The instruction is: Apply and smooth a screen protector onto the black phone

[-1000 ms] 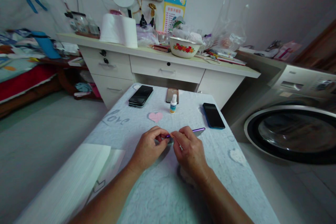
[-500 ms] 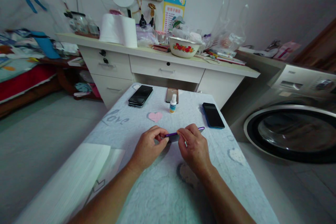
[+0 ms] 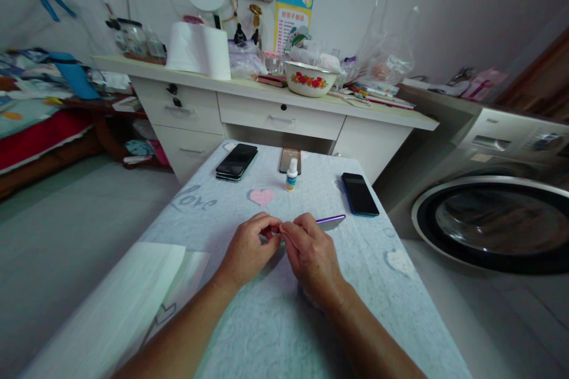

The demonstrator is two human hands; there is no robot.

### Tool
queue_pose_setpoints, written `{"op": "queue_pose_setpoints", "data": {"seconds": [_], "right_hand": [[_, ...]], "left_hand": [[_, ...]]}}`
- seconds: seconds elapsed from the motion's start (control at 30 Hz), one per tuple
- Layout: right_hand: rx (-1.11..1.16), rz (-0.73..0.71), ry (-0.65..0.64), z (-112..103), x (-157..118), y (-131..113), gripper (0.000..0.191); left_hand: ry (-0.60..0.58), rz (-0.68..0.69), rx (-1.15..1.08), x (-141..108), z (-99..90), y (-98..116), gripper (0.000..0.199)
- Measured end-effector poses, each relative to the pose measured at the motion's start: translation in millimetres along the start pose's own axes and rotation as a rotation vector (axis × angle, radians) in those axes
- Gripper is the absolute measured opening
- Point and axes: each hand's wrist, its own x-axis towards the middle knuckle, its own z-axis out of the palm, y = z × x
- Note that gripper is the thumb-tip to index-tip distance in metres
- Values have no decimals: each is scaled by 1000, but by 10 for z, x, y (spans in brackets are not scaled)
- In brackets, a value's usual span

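Note:
My left hand [image 3: 252,247] is closed on the left end of a purple-edged phone [image 3: 331,223], thumb and fingers pinching it. The phone is tilted above the cloth, and its right end shows past my right hand [image 3: 310,251]. That hand is closed, its fingertips pressed together at the phone's edge beside my left fingers. Whatever is in its pinch, if anything, is hidden. Beyond the hands stands a small white spray bottle [image 3: 291,176] with a blue and yellow label. A bronze-coloured phone or case [image 3: 285,160] lies behind the bottle.
A stack of dark phones [image 3: 237,161] lies at the table's far left, and a black phone with a blue edge [image 3: 360,194] at the right. A patterned cloth [image 3: 249,331] covers the table. Behind is a white desk [image 3: 320,120]; a washing machine [image 3: 484,189] stands at right.
My right hand has slid left along the phone's edge, up to my left fingers. More of the phone's right end is uncovered. My left hand keeps its hold.

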Motion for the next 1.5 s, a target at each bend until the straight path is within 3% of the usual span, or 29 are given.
{"op": "queue_pose_setpoints", "data": {"seconds": [0.33, 1.23, 1.5], "right_hand": [[-11, -5, -30, -58, 22, -8, 21], [-122, 128, 178, -320, 29, 526, 18], [-173, 191, 201, -324, 39, 552, 18]], "left_hand": [[-4, 12, 21, -19, -8, 16, 12], [43, 21, 89, 0, -4, 63, 9], [48, 23, 85, -3, -3, 37, 9]]}}
